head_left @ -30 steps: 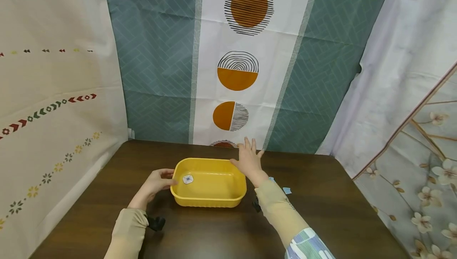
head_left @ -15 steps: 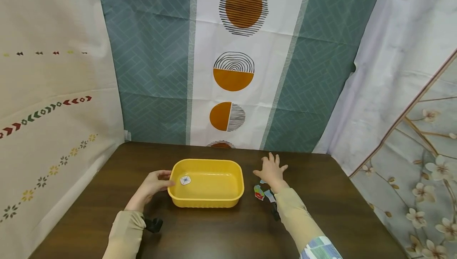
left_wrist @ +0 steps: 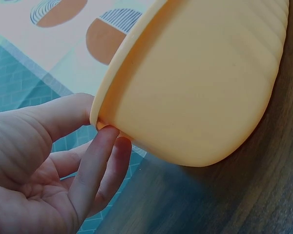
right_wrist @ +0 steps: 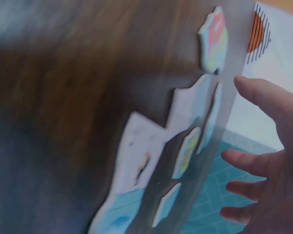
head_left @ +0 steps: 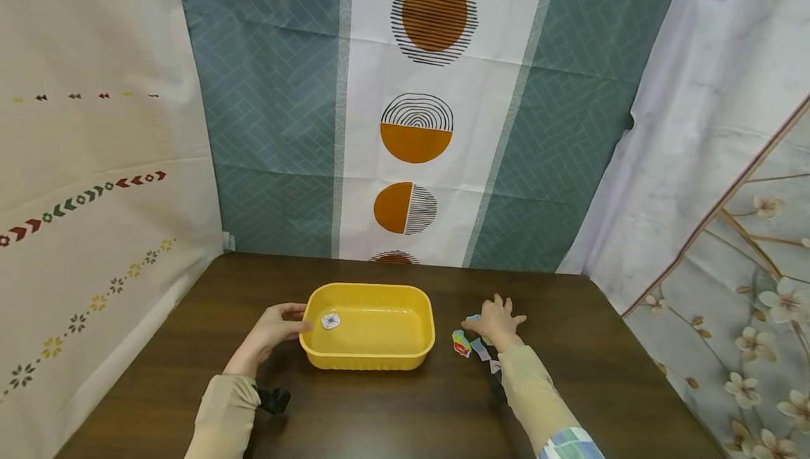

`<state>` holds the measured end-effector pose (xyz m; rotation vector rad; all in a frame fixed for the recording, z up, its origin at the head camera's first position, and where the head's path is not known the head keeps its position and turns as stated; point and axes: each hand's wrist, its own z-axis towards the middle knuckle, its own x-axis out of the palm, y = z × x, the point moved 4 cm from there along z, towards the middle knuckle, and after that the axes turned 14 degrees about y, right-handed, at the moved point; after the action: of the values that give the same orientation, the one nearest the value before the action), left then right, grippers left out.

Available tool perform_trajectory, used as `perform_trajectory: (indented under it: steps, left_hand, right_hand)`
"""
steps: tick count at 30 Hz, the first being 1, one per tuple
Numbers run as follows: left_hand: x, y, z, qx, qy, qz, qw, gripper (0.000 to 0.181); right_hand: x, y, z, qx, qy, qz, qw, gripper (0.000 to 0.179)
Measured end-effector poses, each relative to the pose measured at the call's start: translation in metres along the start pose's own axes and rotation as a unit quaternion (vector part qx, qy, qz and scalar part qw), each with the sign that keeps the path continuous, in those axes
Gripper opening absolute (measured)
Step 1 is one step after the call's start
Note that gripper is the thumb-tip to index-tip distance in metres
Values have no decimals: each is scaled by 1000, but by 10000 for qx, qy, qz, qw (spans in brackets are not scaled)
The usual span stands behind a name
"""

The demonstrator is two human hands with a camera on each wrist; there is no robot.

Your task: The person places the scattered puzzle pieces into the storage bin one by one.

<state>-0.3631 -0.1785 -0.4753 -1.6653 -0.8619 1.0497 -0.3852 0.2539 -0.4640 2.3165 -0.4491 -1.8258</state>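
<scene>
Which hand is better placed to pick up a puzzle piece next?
Probably the right hand: it is spread beside the puzzle pieces, while the left hand grips the yellow tub at its left end.

The table [head_left: 373, 410] spans the lower part of the head frame, and the tray [head_left: 367, 360] stands on it, just left of the frame's middle. Inside, toward the tray's left end, lies a small piece [head_left: 330, 320]. The left hand [head_left: 275, 327] is at the rim on that end. Right of the tray, loose pieces [head_left: 461, 344] lie grouped on the table, near the right hand [head_left: 498, 323]. The back cloth [head_left: 272, 128] hangs behind everything, between side cloths [head_left: 107, 136] at frame left and right.
</scene>
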Motion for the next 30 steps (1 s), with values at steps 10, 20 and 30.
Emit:
perform_trajectory:
  steps: [10,20,30]
  left_hand:
    - [1,1,-2,-30,-74,-17,10000,56]
    - [1,1,-1,-25,-100,-77,9999,55]
    - [1,0,0,-51,-123,-17,9999,56]
  right_hand:
    - [12,-7,2,111,38,90,9999,62]
    - [16,-1,5,134,-6,-47,9999,62]
    - [16,-3,5,291,21,92,9995,50]
